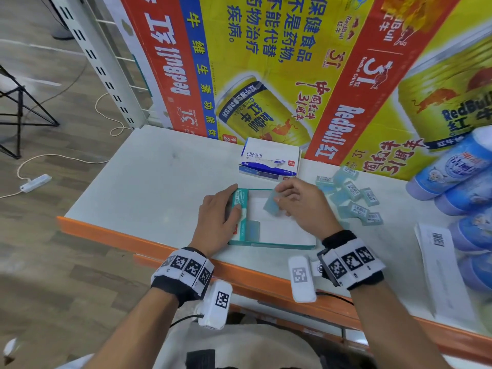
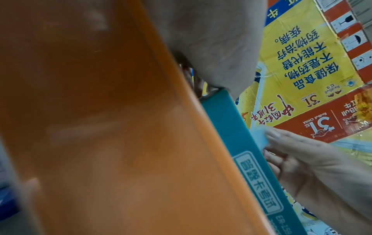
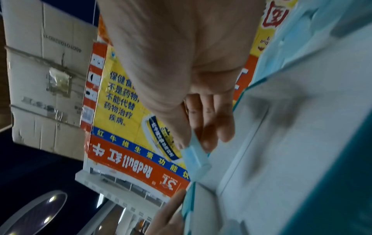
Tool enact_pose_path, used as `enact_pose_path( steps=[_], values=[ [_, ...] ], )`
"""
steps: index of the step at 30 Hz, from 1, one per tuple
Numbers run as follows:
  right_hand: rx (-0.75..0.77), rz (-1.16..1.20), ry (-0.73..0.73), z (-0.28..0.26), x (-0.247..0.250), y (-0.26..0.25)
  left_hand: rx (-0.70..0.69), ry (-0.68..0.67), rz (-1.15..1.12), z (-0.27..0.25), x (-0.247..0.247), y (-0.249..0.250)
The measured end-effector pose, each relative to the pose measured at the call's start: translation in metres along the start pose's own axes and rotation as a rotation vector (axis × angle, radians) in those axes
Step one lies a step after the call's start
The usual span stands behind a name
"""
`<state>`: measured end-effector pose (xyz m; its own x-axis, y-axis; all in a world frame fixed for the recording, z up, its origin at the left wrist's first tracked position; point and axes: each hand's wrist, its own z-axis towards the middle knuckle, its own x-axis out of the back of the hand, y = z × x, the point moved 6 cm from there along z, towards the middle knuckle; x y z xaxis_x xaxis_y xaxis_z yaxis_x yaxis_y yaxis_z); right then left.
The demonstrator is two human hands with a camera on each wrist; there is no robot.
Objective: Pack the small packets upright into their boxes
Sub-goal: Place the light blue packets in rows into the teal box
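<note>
Head view shows a pale blue packet [image 1: 272, 206] pinched between the thumb and fingers of the right hand [image 1: 303, 206], tilted over the open teal box [image 1: 271, 245] in the middle of the table [image 1: 149, 182]. One more packet [image 1: 253, 230] stands upright in the box's near-left corner. The left hand [image 1: 219, 218] grips the box's left wall, thumb on the inner side. Loose packets [image 1: 354, 195] lie scattered just right of the box. Behind it sits a white eraser box [image 1: 270, 158], with big Red Bull cartons [image 1: 266, 62] along the back. Blue bottles [image 1: 452, 166] lie at the far right.
</note>
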<state>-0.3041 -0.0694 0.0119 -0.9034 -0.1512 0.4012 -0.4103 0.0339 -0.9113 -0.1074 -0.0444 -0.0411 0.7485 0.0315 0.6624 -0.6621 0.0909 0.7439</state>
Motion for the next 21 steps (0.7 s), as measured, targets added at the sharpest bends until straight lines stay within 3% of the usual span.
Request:
enact_pose_path(
  steps=[5, 13, 21],
  values=[
    [-0.035, -0.021, -0.118, 0.004, -0.032, -0.002, -0.009, 0.006, 0.007, 0.001, 0.0, -0.002],
    [-0.006, -0.238, -0.123, 0.017, -0.048, 0.007, -0.026, 0.02, 0.01, 0.0, 0.001, 0.0],
    [-0.021, -0.298, -0.102, 0.019, -0.053, 0.01, -0.031, 0.022, 0.008, 0.0, 0.001, 0.001]
  ],
)
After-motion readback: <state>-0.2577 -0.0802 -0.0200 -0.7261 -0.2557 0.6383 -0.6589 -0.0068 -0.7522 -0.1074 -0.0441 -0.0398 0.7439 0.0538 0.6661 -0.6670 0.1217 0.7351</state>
